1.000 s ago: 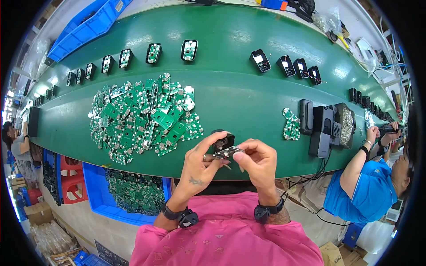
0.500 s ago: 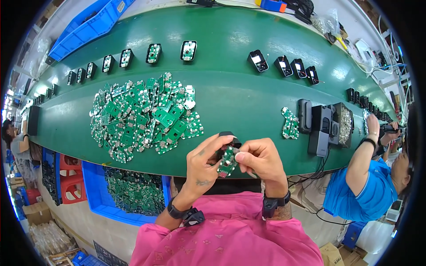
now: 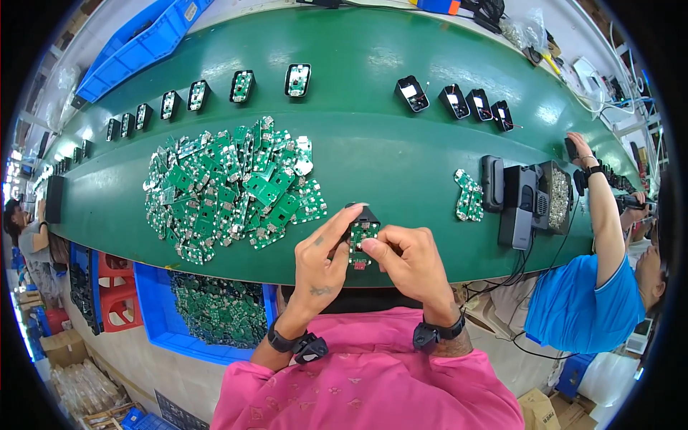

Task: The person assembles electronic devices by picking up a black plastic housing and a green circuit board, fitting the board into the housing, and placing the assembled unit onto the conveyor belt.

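Observation:
Close to the table's near edge, my left hand (image 3: 321, 259) is closed around a small black plastic housing (image 3: 367, 214). A green circuit board (image 3: 362, 233) lies against the open side of that housing, its lower end with a red part sticking out toward me. My right hand (image 3: 410, 259) grips the board from the right, thumb pressed on its face. How far the board sits inside the housing is partly hidden by my fingers. Left of my hands spreads a heap of green circuit boards (image 3: 229, 190).
Housings with boards (image 3: 298, 80) line the far left; several black housings (image 3: 412, 94) with wires stand far right. A few boards (image 3: 469, 195) lie beside grey-black devices (image 3: 517, 208) and a tray of small metal parts (image 3: 557, 197). A blue bin (image 3: 154, 315) of boards sits below. A co-worker (image 3: 580, 301) reaches in at right.
The board has turned from tilted to nearly upright and lined up with the housing. My right hand has shifted slightly left. The co-worker's arm has stretched farther across the table, holding a dark object.

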`<state>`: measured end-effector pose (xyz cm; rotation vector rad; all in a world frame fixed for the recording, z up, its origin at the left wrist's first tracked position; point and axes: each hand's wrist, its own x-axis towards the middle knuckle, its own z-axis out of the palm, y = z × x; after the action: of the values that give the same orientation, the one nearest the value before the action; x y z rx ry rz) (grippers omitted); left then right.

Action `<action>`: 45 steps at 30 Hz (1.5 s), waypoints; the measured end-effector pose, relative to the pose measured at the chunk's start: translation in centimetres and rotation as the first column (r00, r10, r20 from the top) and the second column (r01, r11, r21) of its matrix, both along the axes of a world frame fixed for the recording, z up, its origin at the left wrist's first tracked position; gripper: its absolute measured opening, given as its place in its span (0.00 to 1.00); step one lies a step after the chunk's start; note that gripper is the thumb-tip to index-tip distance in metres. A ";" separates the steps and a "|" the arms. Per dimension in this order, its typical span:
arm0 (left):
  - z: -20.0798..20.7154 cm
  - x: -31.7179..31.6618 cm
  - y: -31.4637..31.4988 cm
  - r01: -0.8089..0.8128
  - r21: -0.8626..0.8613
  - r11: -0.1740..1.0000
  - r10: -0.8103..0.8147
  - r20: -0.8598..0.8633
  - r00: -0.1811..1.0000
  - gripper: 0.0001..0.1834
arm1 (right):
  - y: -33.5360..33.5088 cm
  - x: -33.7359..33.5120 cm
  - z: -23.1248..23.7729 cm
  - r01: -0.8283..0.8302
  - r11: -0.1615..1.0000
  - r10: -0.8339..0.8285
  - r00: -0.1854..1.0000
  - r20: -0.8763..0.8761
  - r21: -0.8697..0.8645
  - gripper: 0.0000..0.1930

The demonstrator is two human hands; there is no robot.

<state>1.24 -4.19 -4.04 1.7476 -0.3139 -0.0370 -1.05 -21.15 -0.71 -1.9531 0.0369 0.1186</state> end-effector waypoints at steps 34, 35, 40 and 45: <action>-0.7 -0.3 -2.2 -0.089 -0.194 0.977 0.069 -0.109 0.992 0.13 | 2.1 0.8 -3.1 0.148 0.957 -0.190 0.969 0.156 0.249 0.18; -0.8 -0.3 -2.4 -0.115 -0.190 0.975 0.103 -0.072 0.992 0.12 | 2.2 1.0 -3.1 0.148 0.957 -0.191 0.969 0.159 0.248 0.18; -1.2 1.3 -1.7 -0.172 -0.163 0.972 0.163 -0.068 0.984 0.13 | 1.9 3.3 -2.2 0.046 0.999 -0.042 0.979 0.199 -0.013 0.18; -0.3 3.2 -1.2 -0.247 -0.265 0.932 0.197 -0.202 0.959 0.28 | 1.0 8.8 -1.8 -0.056 0.989 0.100 0.930 0.354 -0.134 0.18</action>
<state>4.48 -5.39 -4.34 1.4683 0.0094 0.0216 7.77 -20.20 -2.50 -2.0713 -0.2825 -0.1959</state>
